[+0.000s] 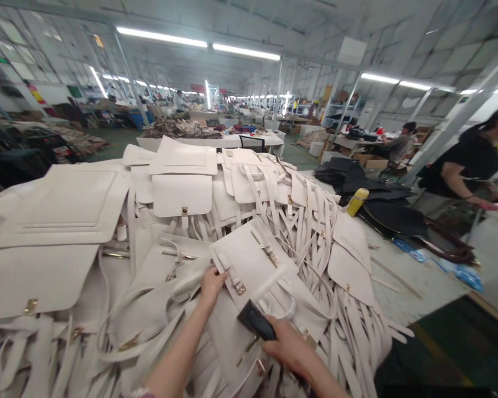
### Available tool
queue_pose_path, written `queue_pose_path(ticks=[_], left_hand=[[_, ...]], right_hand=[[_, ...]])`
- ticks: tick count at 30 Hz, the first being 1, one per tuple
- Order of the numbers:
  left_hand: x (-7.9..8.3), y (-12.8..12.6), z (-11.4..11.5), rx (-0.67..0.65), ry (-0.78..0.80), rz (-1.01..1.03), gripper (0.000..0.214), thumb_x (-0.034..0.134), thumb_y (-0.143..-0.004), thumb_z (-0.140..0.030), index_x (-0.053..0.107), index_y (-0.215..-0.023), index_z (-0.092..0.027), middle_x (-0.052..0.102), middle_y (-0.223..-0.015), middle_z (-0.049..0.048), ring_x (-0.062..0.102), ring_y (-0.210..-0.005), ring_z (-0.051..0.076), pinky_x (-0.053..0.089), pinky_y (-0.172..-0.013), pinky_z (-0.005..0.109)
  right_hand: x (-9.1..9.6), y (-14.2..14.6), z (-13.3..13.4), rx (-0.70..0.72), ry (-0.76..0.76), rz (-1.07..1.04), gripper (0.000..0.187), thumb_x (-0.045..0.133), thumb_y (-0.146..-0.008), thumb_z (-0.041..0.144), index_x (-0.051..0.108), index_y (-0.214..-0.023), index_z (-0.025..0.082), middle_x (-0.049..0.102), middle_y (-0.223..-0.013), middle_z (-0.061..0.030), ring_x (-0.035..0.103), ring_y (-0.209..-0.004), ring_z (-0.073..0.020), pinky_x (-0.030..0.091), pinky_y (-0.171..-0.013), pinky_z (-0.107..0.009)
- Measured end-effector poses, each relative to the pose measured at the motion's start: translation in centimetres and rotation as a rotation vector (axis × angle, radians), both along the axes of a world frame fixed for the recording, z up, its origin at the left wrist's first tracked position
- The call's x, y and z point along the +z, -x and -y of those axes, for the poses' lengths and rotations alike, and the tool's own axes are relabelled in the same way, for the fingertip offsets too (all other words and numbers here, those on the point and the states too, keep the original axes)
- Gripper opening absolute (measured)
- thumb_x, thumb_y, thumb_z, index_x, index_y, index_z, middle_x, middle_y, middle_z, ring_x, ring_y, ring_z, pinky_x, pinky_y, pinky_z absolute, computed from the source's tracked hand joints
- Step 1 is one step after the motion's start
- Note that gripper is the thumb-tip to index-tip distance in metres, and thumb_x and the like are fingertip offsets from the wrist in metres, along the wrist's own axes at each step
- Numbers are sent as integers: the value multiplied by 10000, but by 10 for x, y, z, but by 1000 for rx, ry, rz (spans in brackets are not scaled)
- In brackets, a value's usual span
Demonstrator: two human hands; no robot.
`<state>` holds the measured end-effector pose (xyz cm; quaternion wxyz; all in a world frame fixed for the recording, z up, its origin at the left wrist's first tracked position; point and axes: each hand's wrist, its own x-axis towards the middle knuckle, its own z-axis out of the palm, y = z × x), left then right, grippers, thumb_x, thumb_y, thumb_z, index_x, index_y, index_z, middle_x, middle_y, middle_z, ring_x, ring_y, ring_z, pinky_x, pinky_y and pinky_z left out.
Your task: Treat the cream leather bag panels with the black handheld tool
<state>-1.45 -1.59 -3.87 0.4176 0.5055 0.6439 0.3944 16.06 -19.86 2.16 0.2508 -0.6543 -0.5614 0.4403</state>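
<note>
In the head view, a cream bag panel (259,257) with narrow straps and gold buckles lies tilted on a large heap of similar cream bag parts. My left hand (212,287) pinches the panel's left edge, close to a buckled strap. Closed around a black hand-held tool (255,320) is my right hand (288,345); the tool's wide end points up and left at the panel's lower edge. What kind of tool it is, I cannot tell. Beneath both hands lie more cream straps and pieces with gold fittings.
Cream flaps (182,193) with gold locks cover the heap's far side. A yellow bottle (357,202) stands at the right, before black material (394,213). A person in black (465,166) is at the far right. Worktables (274,141) and ceiling lights are behind.
</note>
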Motion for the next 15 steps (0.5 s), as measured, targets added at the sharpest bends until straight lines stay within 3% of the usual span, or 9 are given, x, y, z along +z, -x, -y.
queue_pose_path(ticks=[4,6,11,15], left_hand=[[-10,0,-1,-19,-27,-91,231,601,-590,-222,665,-795,-138,645,-653,26,578,-609,187,413,-539,251],[-11,0,0,-32,-37,-112,241,584,-610,-241,662,-816,-144,652,-676,25,584,-620,188,414,-548,250],[-13,0,1,-65,-67,-133,275,561,-633,-277,653,-853,-141,658,-698,31,588,-627,189,427,-567,257],[-16,0,1,-77,-86,-137,299,559,-633,-284,649,-879,-140,658,-702,29,587,-634,184,435,-587,255]], right_hand=[[-5,-11,-7,-181,-70,-137,579,459,-681,206,387,-1255,226,524,-604,45,431,-488,-111,343,-461,-200],[-3,-22,1,-235,-38,-153,610,451,-707,240,321,-1302,213,466,-527,59,406,-428,-110,324,-413,-196],[-3,-28,30,8,-30,40,472,515,-613,169,570,-1074,253,599,-674,25,527,-593,-144,351,-515,-196],[-9,-10,26,47,-34,132,505,532,-580,166,569,-1074,261,643,-789,0,567,-703,-183,366,-577,-215]])
